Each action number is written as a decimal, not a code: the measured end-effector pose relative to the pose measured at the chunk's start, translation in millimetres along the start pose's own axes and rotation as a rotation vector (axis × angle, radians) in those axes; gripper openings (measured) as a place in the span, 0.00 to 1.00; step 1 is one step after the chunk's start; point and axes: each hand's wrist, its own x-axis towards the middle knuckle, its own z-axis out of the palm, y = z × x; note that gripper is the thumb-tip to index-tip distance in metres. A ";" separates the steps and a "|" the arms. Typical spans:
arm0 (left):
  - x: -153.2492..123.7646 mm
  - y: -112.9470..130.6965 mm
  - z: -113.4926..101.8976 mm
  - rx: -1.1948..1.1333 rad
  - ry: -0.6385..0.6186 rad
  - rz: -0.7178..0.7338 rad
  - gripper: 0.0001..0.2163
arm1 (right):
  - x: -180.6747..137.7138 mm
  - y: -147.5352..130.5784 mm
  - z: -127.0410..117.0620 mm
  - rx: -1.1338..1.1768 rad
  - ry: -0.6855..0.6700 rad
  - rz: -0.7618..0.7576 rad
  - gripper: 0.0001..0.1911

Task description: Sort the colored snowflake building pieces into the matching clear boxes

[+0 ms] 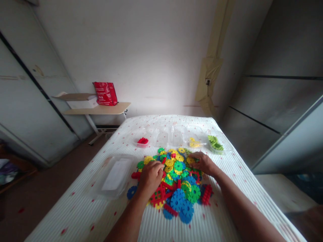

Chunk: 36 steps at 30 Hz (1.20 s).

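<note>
A heap of plastic building pieces, mostly notched snowflake discs, covers the middle of the table, with a blue disc and a green disc in front. My left hand is over the heap's left side, fingers curled together, with a narrow red plastic piece at the fingertips. At the heap's right edge, my right hand bends its fingers down among the pieces, beside a yellow disc; what its fingertips hold is hidden. Red lattice pieces lie near my left wrist.
Along the far side stand clear containers: one with red pieces, one with yellow pieces, one with light green pieces. A clear plastic lid with a white paper lies left. A red bag stands on a side table.
</note>
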 end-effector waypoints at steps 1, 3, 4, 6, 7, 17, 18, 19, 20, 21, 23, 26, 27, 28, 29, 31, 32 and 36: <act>0.0 0.3 -0.2 0.002 -0.002 0.000 0.12 | 0.0 -0.2 0.0 -0.012 0.001 -0.006 0.20; -0.1 1.0 -0.8 0.006 -0.007 -0.001 0.12 | -0.1 -2.3 -0.7 -0.060 0.004 -0.020 0.19; -0.1 1.2 -1.1 0.007 -0.009 -0.001 0.12 | -0.3 -4.6 -1.4 -0.092 0.001 -0.028 0.18; -0.2 1.2 -1.3 0.011 -0.010 0.000 0.12 | -0.6 -11.6 -3.6 -0.162 -0.020 -0.042 0.17; -0.2 1.1 -1.3 0.013 -0.008 0.002 0.12 | -0.8 -16.0 -5.0 -0.198 -0.031 -0.043 0.16; 0.4 1.5 -1.1 0.009 -0.014 0.002 0.12 | -3.3 -25.0 -14.2 -0.110 -0.012 -0.006 0.21; 0.3 1.9 -1.5 0.009 -0.015 0.001 0.12 | -3.2 -22.3 -14.1 -0.073 -0.008 0.000 0.22; 0.3 2.2 -1.8 0.008 -0.016 0.000 0.12 | -3.0 -19.9 -13.7 -0.049 -0.010 0.006 0.23; 0.2 2.5 -2.2 0.008 -0.015 -0.001 0.12 | -2.7 -18.0 -12.8 -0.042 -0.015 0.009 0.23; 0.2 2.7 -2.4 0.008 -0.013 -0.002 0.12 | -2.3 -16.6 -11.4 -0.054 -0.020 0.011 0.23; 0.2 2.8 -2.5 0.006 -0.009 -0.002 0.12 | -1.5 -15.1 -7.8 -0.130 -0.013 0.028 0.21; 0.4 2.4 -2.1 0.001 -0.005 -0.002 0.12 | -0.3 -14.8 -2.7 -0.260 0.016 0.045 0.19; 0.4 2.2 -2.0 0.000 -0.004 -0.002 0.12 | 0.0 -14.8 -1.7 -0.284 0.026 0.033 0.18; 0.4 2.0 -1.8 -0.001 -0.003 -0.001 0.12 | 0.2 -15.0 -1.3 -0.292 0.036 0.009 0.17; 0.4 1.8 -1.7 -0.004 -0.003 0.001 0.12 | 0.4 -15.2 -1.2 -0.289 0.048 -0.021 0.17; 0.4 1.5 -1.6 -0.009 -0.002 0.006 0.12 | 0.4 -16.2 -2.2 -0.262 0.082 -0.068 0.16; 0.4 1.5 -1.6 -0.011 -0.002 0.008 0.12 | 0.3 -17.1 -3.1 -0.244 0.105 -0.078 0.16; 0.8 2.0 -2.2 -0.011 -0.003 0.004 0.12 | 1.3 -21.6 -13.2 -0.165 0.253 -0.024 0.17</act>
